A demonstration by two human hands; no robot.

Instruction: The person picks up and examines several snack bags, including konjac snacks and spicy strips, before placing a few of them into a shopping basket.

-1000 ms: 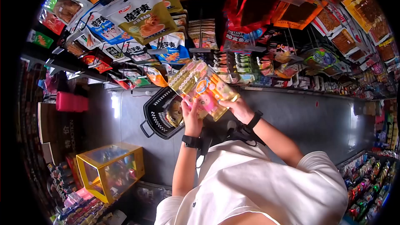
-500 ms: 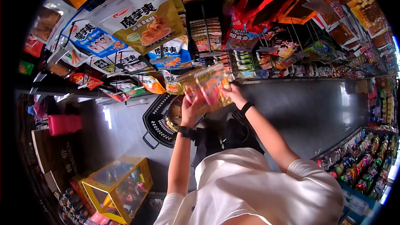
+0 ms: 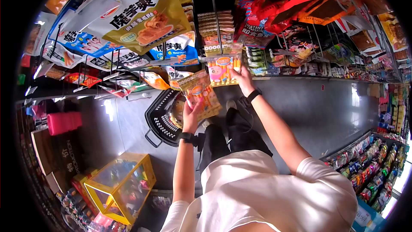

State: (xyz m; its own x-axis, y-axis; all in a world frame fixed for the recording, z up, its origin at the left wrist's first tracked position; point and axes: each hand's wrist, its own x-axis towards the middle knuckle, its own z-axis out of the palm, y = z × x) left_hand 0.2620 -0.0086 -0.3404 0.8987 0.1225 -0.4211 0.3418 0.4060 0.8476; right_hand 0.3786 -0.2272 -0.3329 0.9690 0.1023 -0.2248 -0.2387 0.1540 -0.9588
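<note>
My left hand (image 3: 192, 111) grips a brown-topped snack packet (image 3: 201, 94) by its lower left side, tilted over the black basket. In my right hand (image 3: 242, 79) is the right edge of a similar packet (image 3: 221, 69) with orange sticks and a pink figure on it. That second packet hangs upright by the end of a metal hook (image 3: 222, 54), below a row of stacked packets (image 3: 215, 28). The two packets are side by side, the left one lower and nearer to me.
A black basket (image 3: 159, 118) stands on the grey floor, left of my legs. Large hanging bags (image 3: 148, 19) jut out at upper left, red bags (image 3: 296, 2) at upper right. A yellow-framed clear box (image 3: 122, 187) is at lower left, snack racks (image 3: 373, 163) at lower right.
The packets, held together before, are now apart. My right hand has moved one up to the hook, while my left hand keeps the other low. The view has shifted slightly.
</note>
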